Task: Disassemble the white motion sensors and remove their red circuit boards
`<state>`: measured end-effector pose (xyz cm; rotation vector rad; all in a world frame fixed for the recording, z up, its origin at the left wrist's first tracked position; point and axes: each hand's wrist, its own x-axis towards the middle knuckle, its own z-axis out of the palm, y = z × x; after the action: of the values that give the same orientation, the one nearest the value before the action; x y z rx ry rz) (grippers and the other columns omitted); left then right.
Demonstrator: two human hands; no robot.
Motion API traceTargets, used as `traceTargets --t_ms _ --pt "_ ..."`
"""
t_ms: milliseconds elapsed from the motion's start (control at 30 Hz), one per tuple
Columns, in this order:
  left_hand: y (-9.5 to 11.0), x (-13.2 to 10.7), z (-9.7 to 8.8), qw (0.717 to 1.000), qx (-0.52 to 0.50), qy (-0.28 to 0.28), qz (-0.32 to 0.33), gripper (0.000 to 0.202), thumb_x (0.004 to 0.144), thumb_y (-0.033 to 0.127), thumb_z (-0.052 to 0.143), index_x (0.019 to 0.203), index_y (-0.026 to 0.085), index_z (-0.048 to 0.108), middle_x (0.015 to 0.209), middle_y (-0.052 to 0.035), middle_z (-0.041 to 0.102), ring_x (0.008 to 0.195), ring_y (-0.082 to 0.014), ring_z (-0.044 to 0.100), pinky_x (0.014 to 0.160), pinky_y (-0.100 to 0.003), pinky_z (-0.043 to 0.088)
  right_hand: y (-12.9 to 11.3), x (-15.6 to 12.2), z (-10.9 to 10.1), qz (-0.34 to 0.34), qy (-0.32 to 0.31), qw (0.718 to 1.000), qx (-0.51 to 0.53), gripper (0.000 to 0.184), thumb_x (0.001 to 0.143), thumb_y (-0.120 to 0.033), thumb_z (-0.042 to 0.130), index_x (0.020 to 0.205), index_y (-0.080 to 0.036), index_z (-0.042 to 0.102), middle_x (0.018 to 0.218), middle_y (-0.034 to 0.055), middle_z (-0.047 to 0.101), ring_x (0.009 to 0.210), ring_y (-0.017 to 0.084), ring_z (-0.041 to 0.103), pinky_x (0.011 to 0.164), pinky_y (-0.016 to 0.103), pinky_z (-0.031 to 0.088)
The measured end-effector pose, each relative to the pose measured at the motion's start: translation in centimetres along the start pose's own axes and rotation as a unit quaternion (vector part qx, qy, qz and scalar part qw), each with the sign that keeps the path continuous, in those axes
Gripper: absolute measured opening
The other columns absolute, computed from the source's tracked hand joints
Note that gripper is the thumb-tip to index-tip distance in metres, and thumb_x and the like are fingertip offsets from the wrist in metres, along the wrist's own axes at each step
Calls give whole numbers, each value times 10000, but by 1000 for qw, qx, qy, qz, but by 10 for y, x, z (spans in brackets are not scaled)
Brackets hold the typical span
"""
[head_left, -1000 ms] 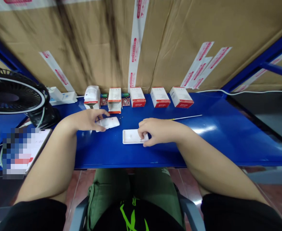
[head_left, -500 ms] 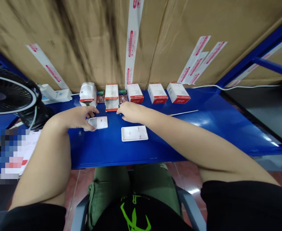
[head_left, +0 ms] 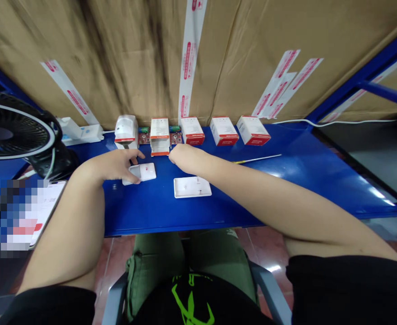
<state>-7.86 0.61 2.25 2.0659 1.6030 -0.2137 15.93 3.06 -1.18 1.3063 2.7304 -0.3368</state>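
left hand (head_left: 115, 164): pinching white plastic housing (head_left: 145, 172) by its edges, flat on blue workbench (head_left: 144, 207) | right hand (head_left: 185, 158): fingers curled, grip unclear | white plastic tray (head_left: 192, 187): lying free (well forward of red-and-white boxes (head_left: 223, 131), so there's working room)

Under my left hand (head_left: 115, 164), white plastic housing (head_left: 146, 171) partly hidden; left of hand, phone (head_left: 19, 216) blurred; past fingertips, circuit boards (head_left: 143, 138) too small to read.

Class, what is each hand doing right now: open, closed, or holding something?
Left hand: holding a white plastic casing.
Right hand: closed, nothing visible in it.
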Motion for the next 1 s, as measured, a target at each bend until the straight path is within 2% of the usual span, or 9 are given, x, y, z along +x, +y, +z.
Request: traceTargets --t_ms 133,267,400,467,567,633,800,900,1000 --pt "1 0 3 1000 -3 14 24 993 603 538 789 1525 210 626 1351 -153 760 1114 -359 756 971 -415 582 0 -28 -11 24 -25 998 -55 400 882 72 546 991 -143 865 931 153 807 875 277 760 754 390 541" --pt "7 4 10 998 -8 21 62 936 605 522 815 1479 229 653 1331 -120 764 1114 -342 753 983 -406 571 7 -44 -16 42 -40 994 -91 316 843 63 635 964 -139 846 954 153 816 882 288 761 725 392 512" --pt "16 10 18 995 -9 16 93 901 596 440 826 1452 203 670 1339 -127 755 1142 -333 745 1003 -406 564 21 -52 -18 56 -13 997 -61 227 796 20 705 833 -181 803 857 87 791 792 244 727 681 370 478" --pt "19 11 22 995 -4 16 102 890 593 396 828 1447 194 676 1345 -133 753 1144 -330 744 1005 -406 563 23 -59 -18 28 11 999 12 218 779 16 708 779 -194 767 800 38 767 747 200 705 684 343 478" --pt "20 13 24 993 -5 19 120 866 607 369 835 1444 207 681 1326 -118 767 1124 -319 752 993 -394 567 15 -74 -15 -59 4 991 123 198 790 -1 717 789 -193 764 782 -6 765 738 158 697 721 308 484" --pt "19 14 24 991 -5 24 134 843 622 376 841 1437 222 687 1323 -106 773 1136 -316 752 991 -385 569 3 -82 -10 -91 -3 988 128 173 818 -28 733 803 -193 782 810 -1 790 776 168 706 737 312 464" --pt "16 17 27 986 -3 31 162 810 649 404 850 1424 229 694 1309 -96 778 1142 -304 749 979 -370 571 -20 -83 4 -74 -4 994 79 161 853 -62 762 844 -208 829 899 32 850 863 219 743 696 331 392" --pt "15 20 29 983 0 40 181 749 669 399 846 1388 237 708 1260 -77 794 1074 -283 756 929 -357 578 -17 -80 7 -86 -16 988 130 164 873 -71 765 894 -210 849 929 30 866 904 214 776 752 319 454" --pt "14 20 29 976 -8 55 211 628 693 388 829 1291 221 735 1192 -66 806 1034 -272 758 905 -351 580 -3 -84 4 -106 -15 979 175 168 899 -97 748 948 -210 862 965 35 867 919 205 784 816 318 499"
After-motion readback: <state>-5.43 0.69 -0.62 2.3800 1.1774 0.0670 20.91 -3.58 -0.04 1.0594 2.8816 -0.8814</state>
